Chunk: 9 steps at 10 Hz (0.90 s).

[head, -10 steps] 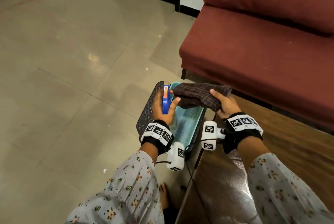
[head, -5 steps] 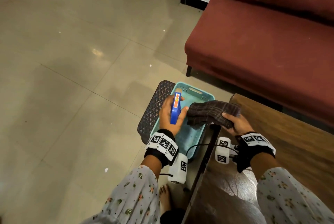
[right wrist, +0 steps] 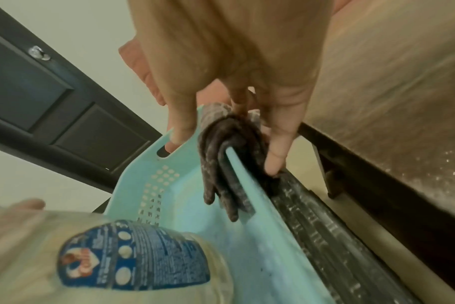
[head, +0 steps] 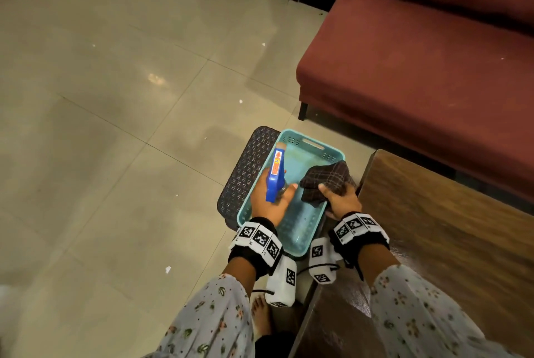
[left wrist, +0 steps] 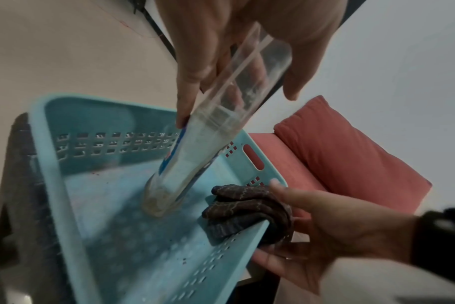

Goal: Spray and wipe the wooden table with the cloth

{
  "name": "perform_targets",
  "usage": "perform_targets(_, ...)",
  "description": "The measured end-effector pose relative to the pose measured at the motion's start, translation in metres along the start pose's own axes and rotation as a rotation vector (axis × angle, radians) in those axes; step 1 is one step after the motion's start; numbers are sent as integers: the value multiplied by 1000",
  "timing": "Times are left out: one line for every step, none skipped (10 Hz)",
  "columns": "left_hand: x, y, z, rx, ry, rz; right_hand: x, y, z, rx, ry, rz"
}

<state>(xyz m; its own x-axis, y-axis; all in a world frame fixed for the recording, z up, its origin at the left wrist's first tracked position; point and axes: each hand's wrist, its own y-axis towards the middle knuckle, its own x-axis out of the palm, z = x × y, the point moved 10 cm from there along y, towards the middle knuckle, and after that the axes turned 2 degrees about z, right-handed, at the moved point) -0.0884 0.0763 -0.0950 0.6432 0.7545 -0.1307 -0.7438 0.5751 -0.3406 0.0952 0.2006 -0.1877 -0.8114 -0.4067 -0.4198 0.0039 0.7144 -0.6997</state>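
Sofa (head: 419, 48) beyond basket (head: 310, 142), mat (head: 245, 172) beneath

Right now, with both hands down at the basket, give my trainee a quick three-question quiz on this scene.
1. True or false: the spray bottle is in the left hand.
2. Where does the cloth lie? A) flat on the wooden table B) draped over the basket rim C) on the sofa
3. Fill in: the basket sits on a dark ____.

Key: 1 true; 2 B; 3 mat. The right hand holds the cloth.
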Motion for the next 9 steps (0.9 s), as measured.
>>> perform_targets(2,4,-8,-27,5,-12,12,12,8,17,5,-25)
perform_targets(0,4,-7,-7,41,-15,13,25,12,19,-22,-51)
perform_targets(5,2,0,-4,74,-50,10,25,13,22,-3,-93)
perform_targets(7,-1,1,-48,89,-63,8,19,13,9,10,-110)
perform_targets(2,-1,0,-80,140,-42,13,15,15,25,48,-124)
perform_targets(3,-2,2,-87,201,-105,11,6,14,28,105,-120)
perform_targets(12,-3,7,-94,237,-188,13,2,16,14,88,-117)
perform_targets(6,1,-1,-150,211,-135,13,0,15,-28,73,-131)
perform_targets(-1,-6,-5,-182,282,-130,5,-5,17,-56,49,-127)
